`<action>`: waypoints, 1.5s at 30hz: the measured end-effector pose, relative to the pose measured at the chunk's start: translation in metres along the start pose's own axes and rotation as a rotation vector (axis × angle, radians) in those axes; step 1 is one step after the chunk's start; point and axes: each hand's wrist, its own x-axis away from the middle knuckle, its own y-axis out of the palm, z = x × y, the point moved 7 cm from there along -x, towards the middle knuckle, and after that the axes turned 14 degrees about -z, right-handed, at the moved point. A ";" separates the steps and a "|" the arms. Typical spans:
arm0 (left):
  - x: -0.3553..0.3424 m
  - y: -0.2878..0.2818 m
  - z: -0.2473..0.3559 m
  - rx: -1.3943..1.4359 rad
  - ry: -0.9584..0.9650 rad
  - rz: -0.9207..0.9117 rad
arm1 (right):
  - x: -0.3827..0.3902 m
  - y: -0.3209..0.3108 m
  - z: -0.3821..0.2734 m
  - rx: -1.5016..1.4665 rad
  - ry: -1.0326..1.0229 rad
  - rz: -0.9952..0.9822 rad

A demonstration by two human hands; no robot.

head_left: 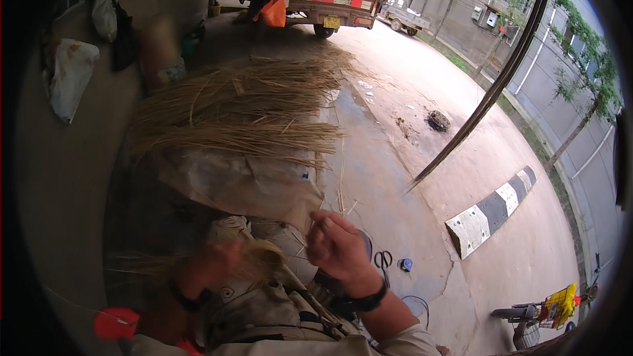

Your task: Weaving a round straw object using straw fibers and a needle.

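My left hand [212,262] is over my lap, blurred by motion, with its fingers curled round a small bundle of straw-like stalks [265,258]. Thin stalk ends stick out on both sides of that hand. Raised to the right of the bundle, my right hand [337,245] has its fingers pinched together. Anything thin between those fingertips is too small to make out. Black bands circle both wrists. Beyond my knees, heaps of dry tan stalks [244,95] lie on a brownish sheet [257,188].
Black-handled scissors [382,260] and a blue tape measure [405,264] lie right of my right forearm. A red round object [117,323] is at lower left. Farther right are a black-and-white striped block [494,211] and a slanting pole [491,95]. A truck [333,0] stands behind the heaps.
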 end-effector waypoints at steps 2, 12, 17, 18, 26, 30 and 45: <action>0.023 -0.010 -0.044 0.000 -0.187 -0.054 | 0.032 -0.005 -0.042 0.700 0.160 0.152; 0.143 -0.048 -0.171 -0.104 -0.574 -0.029 | 0.152 -0.052 -0.182 2.422 0.505 0.323; 0.176 -0.064 -0.193 -0.106 -0.773 -0.008 | 0.224 -0.081 -0.275 2.488 0.390 1.043; 0.172 -0.071 -0.184 -0.122 -0.714 0.039 | 0.227 -0.090 -0.281 2.527 0.563 1.044; 0.062 -0.054 -0.051 0.195 -0.251 -0.224 | 0.140 -0.061 -0.172 1.919 0.126 0.487; 0.001 -0.050 0.035 0.321 0.054 -0.205 | 0.045 -0.018 -0.017 1.491 0.098 -0.216; -0.020 0.010 0.036 0.580 0.168 -0.153 | 0.078 -0.101 0.033 0.690 0.793 0.048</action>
